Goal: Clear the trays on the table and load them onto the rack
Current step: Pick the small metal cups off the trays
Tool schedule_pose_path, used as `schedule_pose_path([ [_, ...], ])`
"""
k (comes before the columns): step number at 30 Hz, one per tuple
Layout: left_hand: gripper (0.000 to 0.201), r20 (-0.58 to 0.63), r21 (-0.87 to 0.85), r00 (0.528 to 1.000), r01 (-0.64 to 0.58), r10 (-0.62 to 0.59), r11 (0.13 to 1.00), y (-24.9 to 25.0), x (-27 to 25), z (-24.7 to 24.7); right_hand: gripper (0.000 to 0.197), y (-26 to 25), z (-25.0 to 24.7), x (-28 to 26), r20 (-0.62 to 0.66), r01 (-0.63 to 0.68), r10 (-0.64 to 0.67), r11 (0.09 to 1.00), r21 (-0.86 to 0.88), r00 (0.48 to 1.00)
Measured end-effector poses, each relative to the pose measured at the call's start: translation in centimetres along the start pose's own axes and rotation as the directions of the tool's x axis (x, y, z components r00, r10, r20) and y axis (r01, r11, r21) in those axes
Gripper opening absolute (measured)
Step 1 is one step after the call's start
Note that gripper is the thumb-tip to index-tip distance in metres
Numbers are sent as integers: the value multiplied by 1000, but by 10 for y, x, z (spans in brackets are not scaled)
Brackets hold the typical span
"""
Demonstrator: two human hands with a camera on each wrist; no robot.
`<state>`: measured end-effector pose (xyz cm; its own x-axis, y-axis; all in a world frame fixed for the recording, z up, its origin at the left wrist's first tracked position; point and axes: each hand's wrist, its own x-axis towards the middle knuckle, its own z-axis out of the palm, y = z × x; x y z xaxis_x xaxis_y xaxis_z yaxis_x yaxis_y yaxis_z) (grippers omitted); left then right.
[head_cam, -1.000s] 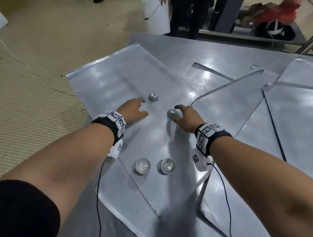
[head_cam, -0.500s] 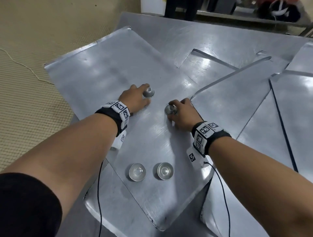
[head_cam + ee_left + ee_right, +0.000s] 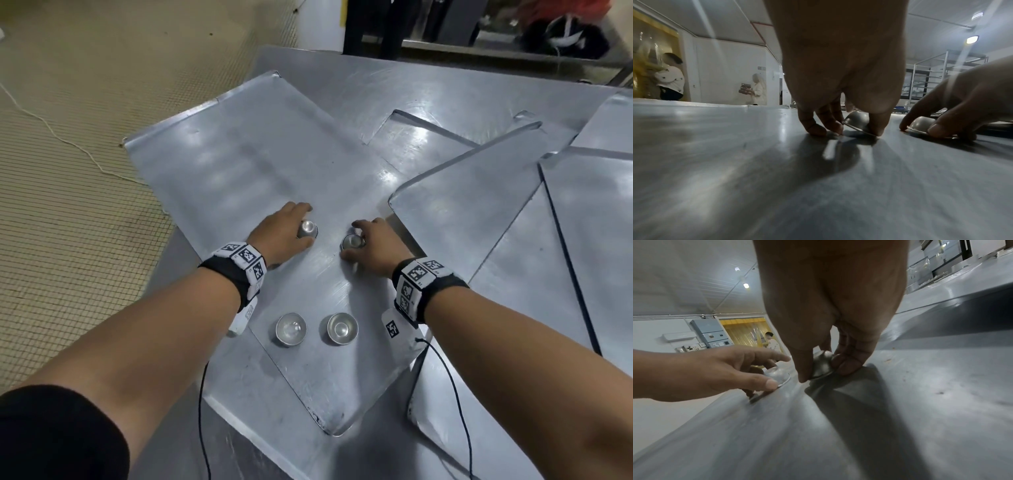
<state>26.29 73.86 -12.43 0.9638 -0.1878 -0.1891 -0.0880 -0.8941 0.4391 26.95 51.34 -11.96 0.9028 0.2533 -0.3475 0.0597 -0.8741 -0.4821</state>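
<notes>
A large metal tray point(image 3: 239, 161) lies across the table's left corner with small metal cups on it. My left hand point(image 3: 284, 233) pinches one upside-down cup point(image 3: 307, 229) by its rim between thumb and fingers, and the left wrist view shows this cup point(image 3: 857, 121) tilted up off the tray. My right hand point(image 3: 373, 245) pinches a second upside-down cup point(image 3: 352, 242), seen in the right wrist view as a cup point(image 3: 821, 366) between thumb and fingers. Two more cups stand mouth-up nearer me, the left one point(image 3: 290, 329) and the right one point(image 3: 342, 329).
Other flat metal trays point(image 3: 479, 192) overlap on the table to the right. The tray with the cups overhangs the table edge over a tan tiled floor point(image 3: 68, 171). A metal rack point(image 3: 941, 78) stands in the background. People stand by the far wall point(image 3: 670, 78).
Both hands closed on the two far cups: the left hand slid forward onto its cup, and the right tightened on its own. The head view shifted slightly.
</notes>
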Motion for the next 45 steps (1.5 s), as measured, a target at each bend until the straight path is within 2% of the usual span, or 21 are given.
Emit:
schedule_pose_path([
  [1,58,27,11,1000,11,-11,1000,0,-6,1,51,0,1,-4,4,-7,7,1000,-4,1000],
  [3,51,60,45,998,22,-24,999,1,-22,2,50,0,4,-14,5,-6,6,1000,-3,1000],
  [7,46,59,47,996,69,-72,996,-3,-50,3,43,-4,13,-31,-47,15,-13,999,36,999],
  [9,47,28,28,996,83,-84,996,-4,-64,2,39,-8,14,-40,-89,39,-34,997,61,995],
  [13,44,-109,-99,989,87,-98,991,0,-94,1,33,-11,17,-55,-160,111,-89,985,131,983],
  [15,40,-147,-160,977,134,-158,978,3,-109,3,37,-9,21,-60,-160,105,-81,983,148,984],
  [19,36,-101,-164,970,204,-222,965,0,-128,10,66,-4,26,-70,-102,73,-58,987,142,993],
  [21,45,-101,-179,966,217,-237,960,0,-133,11,73,-4,26,-71,-75,79,-72,991,103,995],
  [23,62,-105,-179,966,214,-235,960,2,-135,10,74,-5,26,-71,-48,80,-77,995,56,996],
  [24,66,-102,-169,968,212,-231,963,2,-135,10,71,-6,26,-70,-34,76,-76,997,19,997],
  [28,50,-67,-96,975,206,-213,974,1,-130,9,49,-13,24,-70,5,66,-66,991,-115,998],
  [31,71,-15,-80,975,221,-222,972,0,-124,7,46,-13,25,-69,10,54,-53,989,-135,999],
  [32,71,-2,-67,975,221,-222,973,0,-122,7,45,-13,25,-70,5,50,-49,989,-141,999],
  [36,52,8,-29,978,208,-207,978,2,-118,6,35,-8,23,-73,-11,30,-32,989,-145,999],
  [41,49,-71,-148,977,191,-203,970,6,-126,5,28,-7,16,-80,-33,70,-71,997,-32,997],
  [45,47,-96,-243,976,169,-197,955,9,-139,3,44,-13,13,-95,-37,92,-90,994,67,995],
])
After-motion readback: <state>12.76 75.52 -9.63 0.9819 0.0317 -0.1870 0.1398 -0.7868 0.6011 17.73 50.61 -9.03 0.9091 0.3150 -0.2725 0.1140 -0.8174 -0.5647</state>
